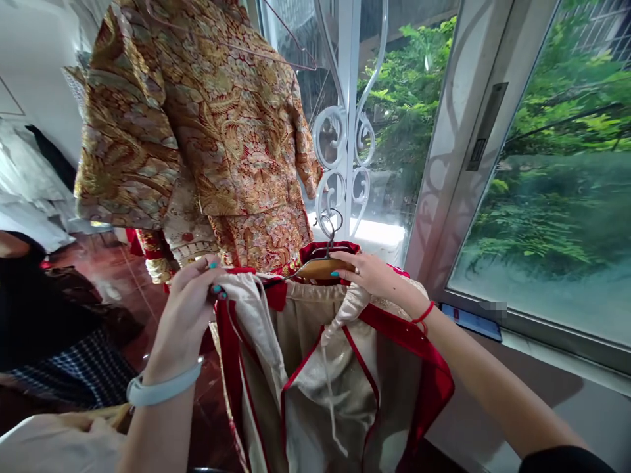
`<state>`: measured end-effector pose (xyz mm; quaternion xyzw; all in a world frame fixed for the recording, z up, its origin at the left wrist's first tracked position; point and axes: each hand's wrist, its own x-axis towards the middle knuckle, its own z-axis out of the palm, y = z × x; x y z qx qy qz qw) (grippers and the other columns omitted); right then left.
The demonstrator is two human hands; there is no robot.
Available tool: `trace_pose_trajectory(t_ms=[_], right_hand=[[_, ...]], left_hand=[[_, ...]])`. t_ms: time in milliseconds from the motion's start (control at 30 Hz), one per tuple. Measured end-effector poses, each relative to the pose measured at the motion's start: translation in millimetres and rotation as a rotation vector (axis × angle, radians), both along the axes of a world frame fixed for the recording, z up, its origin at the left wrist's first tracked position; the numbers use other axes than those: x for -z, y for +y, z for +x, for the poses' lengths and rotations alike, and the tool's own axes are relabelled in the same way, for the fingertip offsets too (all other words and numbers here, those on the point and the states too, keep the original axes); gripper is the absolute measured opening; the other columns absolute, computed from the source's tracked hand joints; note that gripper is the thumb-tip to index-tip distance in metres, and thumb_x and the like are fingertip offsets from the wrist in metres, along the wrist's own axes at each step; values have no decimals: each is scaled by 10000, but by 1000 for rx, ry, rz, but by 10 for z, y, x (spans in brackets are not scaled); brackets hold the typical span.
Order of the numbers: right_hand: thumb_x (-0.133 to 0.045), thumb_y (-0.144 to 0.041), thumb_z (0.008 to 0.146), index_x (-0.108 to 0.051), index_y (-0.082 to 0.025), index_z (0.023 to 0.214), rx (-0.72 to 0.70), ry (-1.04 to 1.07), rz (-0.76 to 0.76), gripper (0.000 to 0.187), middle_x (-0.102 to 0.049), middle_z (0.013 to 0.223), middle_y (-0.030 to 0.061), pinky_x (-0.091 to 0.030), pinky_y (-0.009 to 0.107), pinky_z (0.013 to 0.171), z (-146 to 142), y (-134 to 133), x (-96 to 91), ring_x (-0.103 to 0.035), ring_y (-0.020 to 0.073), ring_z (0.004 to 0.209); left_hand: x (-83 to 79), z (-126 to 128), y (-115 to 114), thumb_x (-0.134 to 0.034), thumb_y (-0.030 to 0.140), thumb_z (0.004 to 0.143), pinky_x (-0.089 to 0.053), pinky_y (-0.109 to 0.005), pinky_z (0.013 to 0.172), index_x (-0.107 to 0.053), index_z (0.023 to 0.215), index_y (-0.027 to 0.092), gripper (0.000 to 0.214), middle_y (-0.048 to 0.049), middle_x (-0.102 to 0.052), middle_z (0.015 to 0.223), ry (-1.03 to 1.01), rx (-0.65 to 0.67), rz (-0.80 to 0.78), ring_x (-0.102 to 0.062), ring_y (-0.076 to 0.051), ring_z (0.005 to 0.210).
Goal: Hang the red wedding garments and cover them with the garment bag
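A cream skirt (315,374) with red trim and a white drawstring hangs in front of me, its waistband gathered at the top. It is on a wooden clothes hanger (320,268) with a metal hook, together with red and gold cloth. My left hand (192,299) is closed on the skirt's waistband at the left, thumb and fingers pinching it. Over the hanger's right arm lies my right hand (372,272), fingers curled onto the wood, with bunched cream cloth just below. Part of that hand's grip is hidden.
A gold and red embroidered jacket (236,125) hangs behind, beside white scrolled ironwork (345,144). The window (542,197) is at the right, with a phone (470,320) on its sill. At the left are a person in dark clothes (39,309) and white garments (29,171).
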<state>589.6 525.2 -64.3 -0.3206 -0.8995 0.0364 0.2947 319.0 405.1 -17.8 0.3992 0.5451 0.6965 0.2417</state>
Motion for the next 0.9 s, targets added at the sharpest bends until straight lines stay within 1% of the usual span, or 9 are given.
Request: trace_pose_trajectory(t_ms=[67,133,267,367,500,633,700,767,900], right_hand=[[-493,-373,980,-547,-309,1341,-10,38,0,371,-704,1161,68,-517,388,838,-16,-1,36,-672,266,979],[-475,-370,987,-547,-296,1339,-11,77,-7,367,-712,1137,71,-523,378,808,-27,-3,68,-677,259,942],[-479,-379,982,-539,-274,1356,-5,55,-26,393,-720,1111,86,-520,381,790,-17,13,75,-676,260,903],[-492,-385,974,-547,-268,1350,-16,46,-33,398,-714,1131,85,-513,380,797,3,44,59,-668,251,899],[-513,-374,961,-542,-275,1346,-48,90,-47,399,-701,1173,60,-512,352,790,4,84,92,-666,216,854],[-689,-352,837,-492,-279,1388,-9,119,53,590,-687,1176,53,-520,376,824,21,105,173,-649,232,893],[-698,-292,819,-448,-287,1420,16,148,150,652,-651,1211,55,-500,411,916,38,63,230,-614,247,1018],[-634,-229,854,-449,-296,1419,119,195,268,598,-592,1258,75,-448,453,1004,29,-68,325,-540,263,1152],[-595,-242,883,-592,-337,1268,291,225,472,396,-497,1337,89,-325,536,1090,-131,-556,681,-403,310,1287]], left_hand=[[-72,203,78,-639,206,577,-277,-226,461,-477,666,212,185,73,-424,560,59,9,104,-377,-80,471],[3,473,144,-601,187,615,-300,-246,489,-489,674,220,131,54,-461,594,215,-4,135,-409,-103,501],[475,1008,227,-482,107,705,-330,-309,558,-475,672,243,140,12,-517,603,663,-17,-43,-467,-162,537],[833,1163,310,-440,65,729,-339,-319,600,-456,691,246,186,0,-542,638,832,-69,-61,-508,-179,584],[1115,1028,461,-431,46,725,-351,-277,583,-461,696,227,186,30,-497,617,834,-115,80,-475,-148,557],[1267,820,454,-494,155,822,-385,-229,570,-512,855,208,65,60,-442,637,737,18,186,-453,-117,555],[1348,733,356,-505,221,870,-431,-222,598,-498,1016,197,148,47,-475,708,685,104,232,-498,-117,608],[1455,644,209,-518,233,879,-466,-225,636,-479,1089,193,217,28,-502,766,667,117,275,-532,-119,659],[1786,516,-134,-582,239,845,-488,-248,685,-512,1073,203,241,11,-526,803,689,-73,269,-548,-130,694]])
